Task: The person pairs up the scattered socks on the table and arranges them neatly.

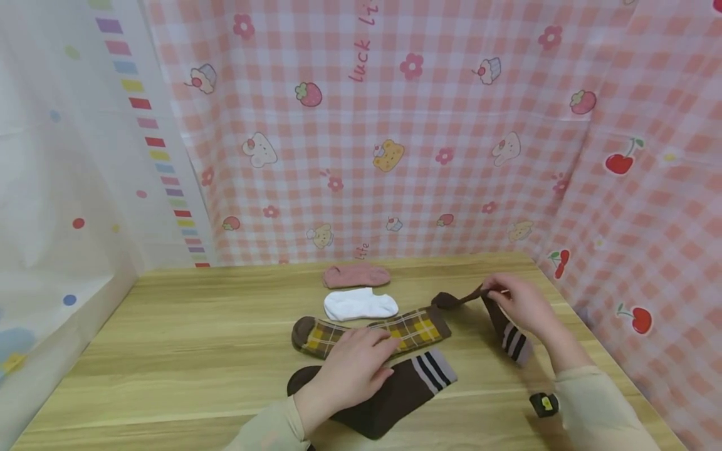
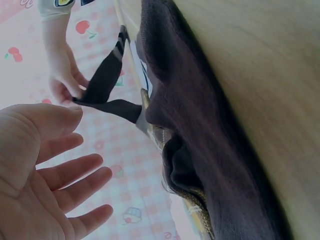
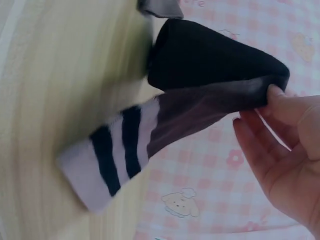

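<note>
My right hand [image 1: 493, 291] pinches a brown sock with grey and black cuff stripes [image 1: 510, 335] by its middle. It holds the sock folded above the wooden table [image 1: 186, 351], toe and cuff hanging down. In the right wrist view the thumb and fingers [image 3: 280, 150] grip the fold of this sock [image 3: 190, 100]. My left hand [image 1: 378, 351] hovers flat, fingers straight, over a matching brown striped sock [image 1: 406, 388] and a yellow plaid sock [image 1: 417, 329]. The left wrist view shows the left hand's palm [image 2: 45, 175] held off the brown sock [image 2: 210, 150], holding nothing.
A white ankle sock [image 1: 360, 304] and a pink ankle sock [image 1: 355, 274] lie behind the plaid one. Pink checked cloth walls [image 1: 395, 156] close the back and right, and a white dotted one stands at the left. A small black and yellow object [image 1: 544, 404] sits by my right sleeve.
</note>
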The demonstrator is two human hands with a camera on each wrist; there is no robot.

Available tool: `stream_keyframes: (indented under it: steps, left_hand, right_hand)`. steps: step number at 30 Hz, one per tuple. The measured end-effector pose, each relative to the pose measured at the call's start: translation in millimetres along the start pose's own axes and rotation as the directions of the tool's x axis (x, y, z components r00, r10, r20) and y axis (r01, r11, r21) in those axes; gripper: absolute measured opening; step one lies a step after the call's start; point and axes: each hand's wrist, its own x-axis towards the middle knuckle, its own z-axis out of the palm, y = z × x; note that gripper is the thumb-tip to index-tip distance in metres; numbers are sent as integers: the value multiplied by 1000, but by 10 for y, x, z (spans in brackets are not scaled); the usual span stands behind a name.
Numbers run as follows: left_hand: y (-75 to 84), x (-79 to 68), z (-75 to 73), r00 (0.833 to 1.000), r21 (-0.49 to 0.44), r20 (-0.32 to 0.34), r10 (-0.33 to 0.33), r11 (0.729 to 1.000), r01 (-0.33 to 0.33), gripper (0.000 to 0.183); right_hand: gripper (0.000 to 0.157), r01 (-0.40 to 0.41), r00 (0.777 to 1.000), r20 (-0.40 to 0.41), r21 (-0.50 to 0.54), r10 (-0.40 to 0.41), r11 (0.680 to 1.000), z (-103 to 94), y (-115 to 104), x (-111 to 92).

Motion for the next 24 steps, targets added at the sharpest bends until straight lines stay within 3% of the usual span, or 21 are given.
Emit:
stream_keyframes:
  steps: [7,11,17,24]
  left_hand:
    - [-7,-6,-2,1000,1,16,-26,1000,26,42]
    - [-12,3,8,999,-7,18,-32,999,33,42]
    - [-18,36,26,999,-8,20,-26,1000,26,42]
    - [2,138,36,999,-16,29,-21,1000,22,44]
  right_hand:
    - [19,36,999,-34,104,-33,994,-59,-26,-42]
    - [24,132,991,-1,173,-134,976,-68,-28,-113]
    - [31,283,945,94,248,-314,927,-41,-73,-253]
    - [31,326,908,171,279,-381,903,30,-115,-354]
